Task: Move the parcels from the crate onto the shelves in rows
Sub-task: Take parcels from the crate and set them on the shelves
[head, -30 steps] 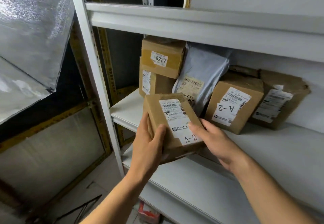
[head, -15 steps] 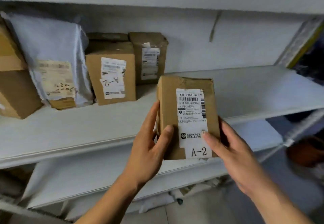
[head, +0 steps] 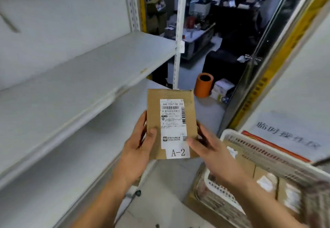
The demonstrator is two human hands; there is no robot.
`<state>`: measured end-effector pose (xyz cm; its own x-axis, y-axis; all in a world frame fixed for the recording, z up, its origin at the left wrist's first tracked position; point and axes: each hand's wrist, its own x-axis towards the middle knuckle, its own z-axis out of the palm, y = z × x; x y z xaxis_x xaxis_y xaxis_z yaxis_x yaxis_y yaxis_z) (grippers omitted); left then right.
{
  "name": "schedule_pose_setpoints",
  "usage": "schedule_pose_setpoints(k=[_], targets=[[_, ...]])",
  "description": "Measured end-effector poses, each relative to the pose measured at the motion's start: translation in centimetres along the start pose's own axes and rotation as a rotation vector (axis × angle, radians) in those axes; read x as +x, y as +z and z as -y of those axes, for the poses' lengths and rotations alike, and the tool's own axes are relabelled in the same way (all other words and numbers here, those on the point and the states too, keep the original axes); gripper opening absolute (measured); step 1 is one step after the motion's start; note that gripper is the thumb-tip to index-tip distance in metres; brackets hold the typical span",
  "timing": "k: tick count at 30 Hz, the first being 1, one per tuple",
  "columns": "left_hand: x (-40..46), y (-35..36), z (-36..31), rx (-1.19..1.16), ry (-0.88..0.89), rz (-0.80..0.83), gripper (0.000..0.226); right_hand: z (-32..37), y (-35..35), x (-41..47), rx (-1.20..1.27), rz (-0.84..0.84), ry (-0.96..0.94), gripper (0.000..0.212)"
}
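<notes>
Gone from view since half a second ago are the stacked parcels at the left of the shelving; the camera has swung right, and the cardboard parcel stays gripped in both hands at the centre of the frame.

Across the left half run two white shelves, the upper shelf sloping from lower left to a perforated upright post at top centre, the lower shelf beneath it.

At centre, the left hand clamps the parcel's left edge, thumb pressed on its front face and fingers curled behind. The parcel is held upright in the air in front of the lower shelf, touching neither shelf, its white label marked "A-2" facing the camera. The right hand pinches the right edge, thumb on the label.

Behind, right of centre, an orange cylinder stands on the floor.

At lower right sits the white slotted crate, just beside the right forearm, with more brown parcels inside, blurred.
</notes>
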<state>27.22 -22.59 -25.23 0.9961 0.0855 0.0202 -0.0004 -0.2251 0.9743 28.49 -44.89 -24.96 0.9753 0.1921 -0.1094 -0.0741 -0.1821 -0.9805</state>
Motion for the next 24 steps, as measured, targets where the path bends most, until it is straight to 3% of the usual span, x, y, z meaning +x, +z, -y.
schedule_pose_setpoints(k=[10, 19, 24], targets=[[7.0, 19.1, 4.5, 0.187, -0.154, 0.386, 0.046, -10.9, -13.3, -2.2, 0.139, -0.323, 0.264, 0.047], [10.9, 35.9, 12.3, 0.232, -0.241, 0.745, 0.06, -24.0, -21.6, -3.5, 0.227, -0.679, 0.501, 0.06], [10.8, 44.0, 17.1, 0.256, -0.298, 0.823, 0.061, -31.1, -26.1, -4.0, 0.275, -0.771, 0.581, 0.059]])
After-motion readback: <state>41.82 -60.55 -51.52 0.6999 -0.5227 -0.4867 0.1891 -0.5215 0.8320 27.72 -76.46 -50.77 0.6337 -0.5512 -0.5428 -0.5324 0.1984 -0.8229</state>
